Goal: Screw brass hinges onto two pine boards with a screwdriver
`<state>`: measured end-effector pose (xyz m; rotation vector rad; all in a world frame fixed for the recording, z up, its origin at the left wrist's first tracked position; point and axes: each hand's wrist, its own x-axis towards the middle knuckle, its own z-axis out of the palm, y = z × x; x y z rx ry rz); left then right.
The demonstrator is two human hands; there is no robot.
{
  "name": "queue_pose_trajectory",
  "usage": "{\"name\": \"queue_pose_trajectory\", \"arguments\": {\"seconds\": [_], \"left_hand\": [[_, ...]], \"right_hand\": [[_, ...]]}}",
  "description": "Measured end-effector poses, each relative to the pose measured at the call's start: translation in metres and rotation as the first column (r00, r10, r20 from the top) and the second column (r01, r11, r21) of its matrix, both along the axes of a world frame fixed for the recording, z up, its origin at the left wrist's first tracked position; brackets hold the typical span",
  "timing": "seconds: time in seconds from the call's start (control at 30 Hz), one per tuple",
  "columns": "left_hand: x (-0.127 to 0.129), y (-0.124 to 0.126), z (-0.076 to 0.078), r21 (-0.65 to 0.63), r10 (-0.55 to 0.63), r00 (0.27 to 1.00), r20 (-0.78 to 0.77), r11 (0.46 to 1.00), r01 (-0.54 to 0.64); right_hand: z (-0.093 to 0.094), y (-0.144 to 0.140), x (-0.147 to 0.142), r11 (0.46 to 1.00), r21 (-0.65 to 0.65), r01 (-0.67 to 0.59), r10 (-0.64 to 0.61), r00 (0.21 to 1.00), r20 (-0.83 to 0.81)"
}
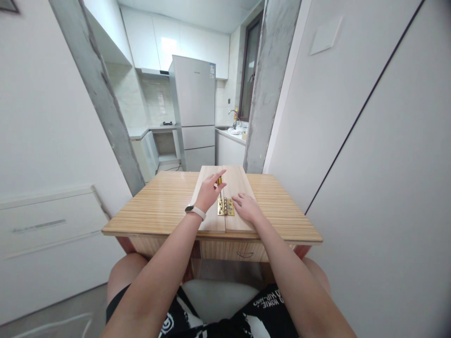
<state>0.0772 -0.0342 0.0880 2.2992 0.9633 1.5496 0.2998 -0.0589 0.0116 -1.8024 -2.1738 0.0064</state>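
Two flat wooden boards [237, 188], brass-hinged [226, 206], lie under both hands: left [207, 193], right [247, 207], fingers spread, gripping nothing.

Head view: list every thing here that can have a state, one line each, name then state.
Two wooden boards: lying flat side by side on the table, edges meeting.
Near brass hinge: opened flat across the seam.
Far brass hinge: mostly hidden by fingers.
Left hand: open, fingertips at the far hinge.
Right hand: open, flat on the right board.
Table drawer: closed.
Fridge: doors closed.
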Motion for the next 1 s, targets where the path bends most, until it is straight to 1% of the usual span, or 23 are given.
{"name": "queue_pose_trajectory", "arguments": {"seconds": [0.07, 0.13, 0.27, 0.33, 0.43, 0.57, 0.67, 0.73, 0.87, 1.0], "left_hand": [[-0.0005, -0.0004, 0.0010, -0.003, -0.014, 1.000, 0.009, 1.000, 0.014], [-0.0011, -0.0003, 0.0023, -0.016, -0.053, 0.998, 0.018, 0.998, 0.053], [-0.0033, 0.0014, 0.0054, -0.096, -0.175, 0.984, 0.013, 0.980, 0.176], [-0.0045, 0.0030, 0.0064, -0.132, -0.205, 0.979, 0.005, 0.970, 0.204], [-0.0056, 0.0051, 0.0061, -0.139, -0.190, 0.982, 0.001, 0.972, 0.188], [-0.0047, 0.0057, 0.0032, -0.093, -0.112, 0.994, 0.018, 0.989, 0.113], [-0.0037, 0.0049, 0.0023, -0.069, -0.083, 0.996, 0.021, 0.994, 0.084], [-0.0037, 0.0045, 0.0030, -0.063, -0.086, 0.996, 0.022, 0.994, 0.087], [-0.0057, 0.0055, 0.0051, -0.058, -0.132, 0.991, 0.004, 0.990, 0.132], [-0.0073, 0.0081, 0.0055, -0.083, -0.179, 0.984, 0.004, 0.980, 0.178]], "right_hand": [[0.0005, -0.0004, -0.0003, 1.000, -0.006, 0.004, -0.004, 1.000, 0.001], [0.0007, -0.0005, -0.0005, 1.000, -0.009, 0.006, -0.006, 1.000, 0.001], [0.0006, -0.0005, -0.0006, 1.000, -0.008, 0.004, -0.004, 1.000, -0.008], [0.0005, -0.0004, -0.0004, 1.000, -0.013, 0.001, -0.001, 1.000, -0.011], [0.0003, 0.0000, 0.0000, 1.000, -0.009, -0.002, 0.002, 1.000, -0.011], [0.0002, 0.0007, 0.0005, 1.000, -0.011, -0.002, 0.002, 1.000, -0.007], [0.0000, 0.0007, 0.0007, 1.000, -0.011, 0.002, -0.002, 1.000, -0.010], [0.0000, 0.0003, 0.0006, 1.000, -0.003, 0.002, -0.002, 1.000, -0.013], [0.0003, -0.0004, 0.0003, 1.000, -0.001, 0.000, 0.000, 1.000, -0.011], [0.0007, -0.0004, 0.0003, 1.000, -0.015, 0.002, -0.002, 1.000, -0.012]]}}
